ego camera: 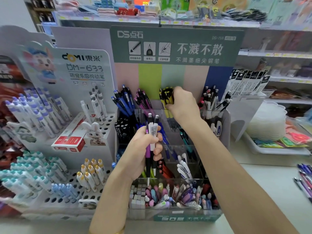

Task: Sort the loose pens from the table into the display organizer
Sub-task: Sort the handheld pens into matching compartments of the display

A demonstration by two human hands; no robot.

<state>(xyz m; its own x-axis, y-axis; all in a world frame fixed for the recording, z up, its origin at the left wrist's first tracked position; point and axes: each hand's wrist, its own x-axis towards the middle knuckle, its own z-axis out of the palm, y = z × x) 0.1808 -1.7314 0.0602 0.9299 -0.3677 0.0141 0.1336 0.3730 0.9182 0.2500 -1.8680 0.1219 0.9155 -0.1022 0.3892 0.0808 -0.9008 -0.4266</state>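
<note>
A clear tiered display organizer (226,119) with a green header card stands in the middle, its compartments holding pens sorted by colour. My left hand (145,149) grips a small bunch of pens (152,130), purple, white and black, upright in front of the organizer. My right hand (184,103) reaches into the top row and its fingers curl round the yellow-and-black pens (166,96) in their compartment. Blue pens (123,100) and magenta pens (143,100) stand in the compartments to the left. Several loose pens (304,178) lie on the table at the right edge.
A white perforated pen stand (67,198) with white, teal and yellow pens fills the left. A red box (70,141) sits on it. A white tray (276,150) with colourful items and a stack of clear plates sits at the right. Shelves run behind.
</note>
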